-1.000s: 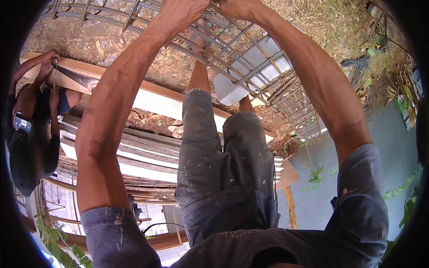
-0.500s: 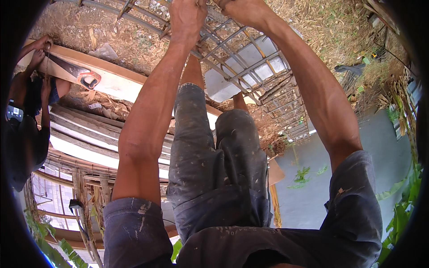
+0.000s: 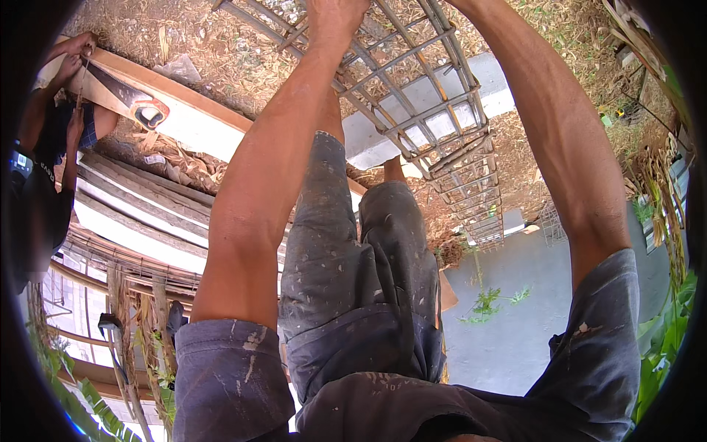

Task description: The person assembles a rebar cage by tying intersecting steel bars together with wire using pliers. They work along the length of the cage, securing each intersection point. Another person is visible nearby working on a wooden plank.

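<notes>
A long rebar cage of steel bars and tied stirrups runs from the upper edge down toward the grey ground. My left hand is at the cage's near side, closed on a bar, its fingers partly cut off by the upper edge. My right arm reaches up past the cage's other side, and its hand lies beyond the picture. Under the cage, a pale grey slab lies on the straw-covered ground, partly hidden by the bars.
At the left, a co-worker's hands are by a long board and a handsaw with an orange handle. Stacked planks lie below it. A grey surface stretches at lower right, with banana leaves beside it.
The rebar cage has shifted and turned, its bars now rising more steeply. Both my arms have moved right and farther up; my right hand has left the picture.
</notes>
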Motion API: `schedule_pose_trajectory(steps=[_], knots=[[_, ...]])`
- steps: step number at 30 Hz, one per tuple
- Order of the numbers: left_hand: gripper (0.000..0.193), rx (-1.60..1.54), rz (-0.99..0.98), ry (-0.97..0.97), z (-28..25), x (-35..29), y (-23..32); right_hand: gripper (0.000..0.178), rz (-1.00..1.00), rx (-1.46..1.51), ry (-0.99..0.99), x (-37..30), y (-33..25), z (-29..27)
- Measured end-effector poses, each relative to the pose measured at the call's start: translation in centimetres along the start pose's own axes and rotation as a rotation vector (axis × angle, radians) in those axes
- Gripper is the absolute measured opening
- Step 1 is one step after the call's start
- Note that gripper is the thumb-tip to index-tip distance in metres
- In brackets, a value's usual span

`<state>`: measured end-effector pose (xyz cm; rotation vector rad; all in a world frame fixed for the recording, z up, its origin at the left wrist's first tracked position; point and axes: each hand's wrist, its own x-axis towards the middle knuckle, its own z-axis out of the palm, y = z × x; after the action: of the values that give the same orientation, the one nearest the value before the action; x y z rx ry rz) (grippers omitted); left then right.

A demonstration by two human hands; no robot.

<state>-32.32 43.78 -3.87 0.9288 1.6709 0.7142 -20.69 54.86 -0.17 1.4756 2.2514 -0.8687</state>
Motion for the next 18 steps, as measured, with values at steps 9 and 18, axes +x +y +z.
schedule_pose_trajectory(steps=[9,18], knots=[[0.023,0.333,0.257,0.214,-0.8,0.1,-3.6,0.027,0.313,1.054,-0.277,-7.2,0.2,5.3],[0.016,0.290,0.424,0.026,-1.7,-0.5,-1.9,0.066,1.194,0.737,0.508,-28.0,10.4,14.0]])
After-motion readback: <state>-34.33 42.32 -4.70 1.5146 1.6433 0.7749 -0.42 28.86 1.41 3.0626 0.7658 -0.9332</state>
